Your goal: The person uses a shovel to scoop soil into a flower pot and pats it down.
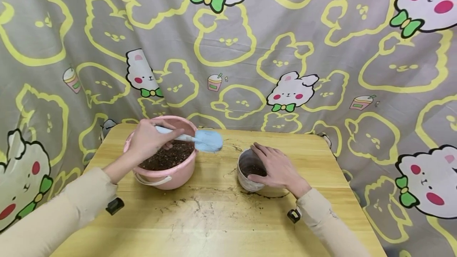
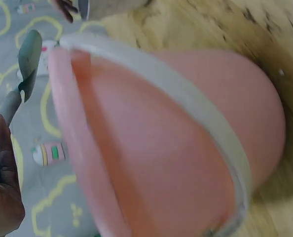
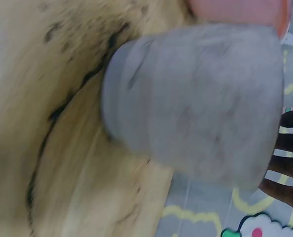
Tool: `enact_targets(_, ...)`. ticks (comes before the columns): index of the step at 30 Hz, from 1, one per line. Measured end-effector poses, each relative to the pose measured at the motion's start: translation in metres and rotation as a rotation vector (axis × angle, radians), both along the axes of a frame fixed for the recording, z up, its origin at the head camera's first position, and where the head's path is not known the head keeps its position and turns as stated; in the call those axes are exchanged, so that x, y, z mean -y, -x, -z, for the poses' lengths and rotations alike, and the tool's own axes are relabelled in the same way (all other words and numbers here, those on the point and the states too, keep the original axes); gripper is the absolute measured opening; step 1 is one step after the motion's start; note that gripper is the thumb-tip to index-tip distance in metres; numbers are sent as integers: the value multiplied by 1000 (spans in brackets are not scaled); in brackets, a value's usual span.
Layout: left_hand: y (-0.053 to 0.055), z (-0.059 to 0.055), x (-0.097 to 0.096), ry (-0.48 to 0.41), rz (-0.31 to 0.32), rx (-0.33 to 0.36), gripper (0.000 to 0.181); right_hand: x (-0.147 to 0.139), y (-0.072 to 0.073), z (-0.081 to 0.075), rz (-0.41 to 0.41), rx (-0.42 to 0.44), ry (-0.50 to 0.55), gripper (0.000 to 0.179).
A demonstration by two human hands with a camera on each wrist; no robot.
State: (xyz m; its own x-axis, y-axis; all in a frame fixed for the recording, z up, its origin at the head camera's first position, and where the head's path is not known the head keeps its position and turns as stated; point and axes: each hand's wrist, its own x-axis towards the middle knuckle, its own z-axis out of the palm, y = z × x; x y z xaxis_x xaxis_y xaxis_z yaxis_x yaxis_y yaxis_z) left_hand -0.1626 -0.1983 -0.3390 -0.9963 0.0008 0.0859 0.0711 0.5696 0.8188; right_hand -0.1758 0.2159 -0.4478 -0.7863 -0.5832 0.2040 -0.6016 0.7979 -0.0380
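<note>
My left hand grips the handle of a light blue trowel above a pink bucket. The trowel's blade points right, past the bucket's rim, with no heap of soil showing on it. Dark soil lies inside the bucket. My right hand rests across the rim of a grey pot, fingers stretched over its opening. Some dark soil shows within the pot. In the right wrist view, extended fingers lie at the rim of the upright pot.
The wooden table carries scattered soil crumbs between and in front of the two containers. The bucket's white handle hangs down at its front. A patterned curtain hangs behind the table.
</note>
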Motion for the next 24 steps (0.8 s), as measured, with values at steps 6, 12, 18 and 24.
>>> enact_targets(6, -4, -7, 29, -78, -26, -35, 47, 30, 4, -11, -54, -19, 3, 102)
enact_targets(12, -3, -6, 61, 104, -111, -99, 45, 64, 6, -20, -102, -19, 7, 111)
enact_targets(18, 3, -5, 83, 187, -127, -107, 45, 95, 8, -28, -146, -46, 12, 113)
enact_targets(24, 7, -1, 91, 329, -122, -116, 44, 124, 15, -35, -170, -79, 9, 103)
